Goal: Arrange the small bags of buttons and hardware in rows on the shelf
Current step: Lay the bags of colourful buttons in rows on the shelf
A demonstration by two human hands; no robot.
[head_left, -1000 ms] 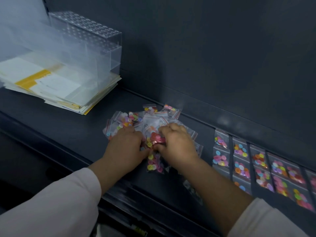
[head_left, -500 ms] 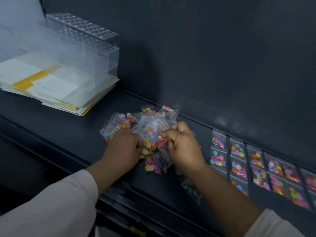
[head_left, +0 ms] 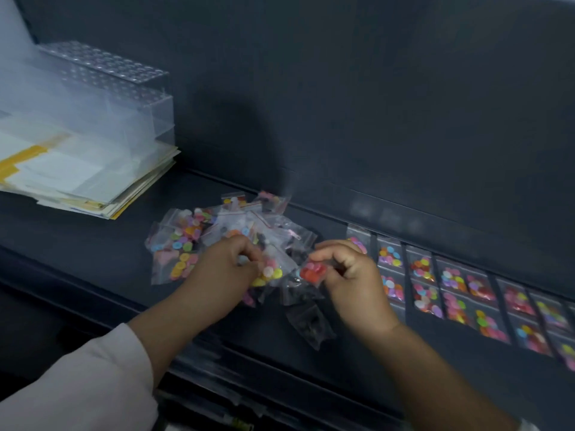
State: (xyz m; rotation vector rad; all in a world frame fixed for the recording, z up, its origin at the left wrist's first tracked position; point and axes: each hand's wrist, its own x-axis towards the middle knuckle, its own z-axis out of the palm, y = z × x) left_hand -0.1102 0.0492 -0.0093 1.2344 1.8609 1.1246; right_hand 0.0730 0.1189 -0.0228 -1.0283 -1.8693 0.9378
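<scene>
A loose pile of small clear bags of coloured buttons [head_left: 199, 237] lies on the dark shelf [head_left: 93, 244]. My left hand [head_left: 227, 269] rests on the pile's front with its fingers curled on a bag of yellow and pink buttons [head_left: 269, 273]. My right hand [head_left: 351, 275] pinches a bag of red buttons [head_left: 312, 272] and holds it just right of the pile. Rows of button bags [head_left: 451, 281] lie flat to the right of that hand. A bag of dark hardware [head_left: 308, 321] lies near the shelf's front edge.
A stack of papers and plastic sleeves [head_left: 71, 175] sits at the left, with a clear acrylic rack [head_left: 118, 88] behind it. The dark back wall [head_left: 373, 104] rises right behind the bags. The shelf's front lip [head_left: 280, 368] runs below my wrists.
My right hand has pulled the bag of red buttons out of the pile and moved right toward the rows. My left hand has stayed on the pile.
</scene>
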